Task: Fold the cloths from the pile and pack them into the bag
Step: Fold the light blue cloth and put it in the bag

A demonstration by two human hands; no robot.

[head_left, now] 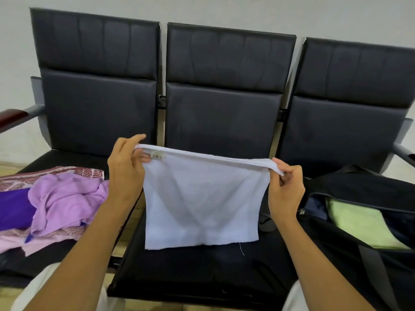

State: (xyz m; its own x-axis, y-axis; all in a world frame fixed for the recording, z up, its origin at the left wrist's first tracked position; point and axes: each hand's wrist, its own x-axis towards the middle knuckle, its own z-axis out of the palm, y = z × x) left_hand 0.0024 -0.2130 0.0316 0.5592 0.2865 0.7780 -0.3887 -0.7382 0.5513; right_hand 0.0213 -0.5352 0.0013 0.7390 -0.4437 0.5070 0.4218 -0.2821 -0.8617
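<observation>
A pale, almost white cloth [202,198] is held up in the air above the middle seat [202,272] of a row of three black padded chairs. It is stretched by its top edge, which sags slightly between the two hands, and it hangs down in a roughly square sheet. The top edge appears doubled over, so two layers seem to hang together. A small white label [157,156] is stitched near the upper left corner, and a loose thread [242,249] dangles from the lower right corner. Faint creases form a V shape across the fabric.

The upper left corner is pinched by the left hand [124,167] between thumb and fingers. The upper right corner is gripped by the right hand [286,189], whose fingers are curled round the edge.

On the left seat a pile [56,198] of lilac, purple and patterned maroon cloths is heaped loosely. On the right seat a dark bag [359,187] lies open, and a folded light green cloth [359,225] is seen inside it.
</observation>
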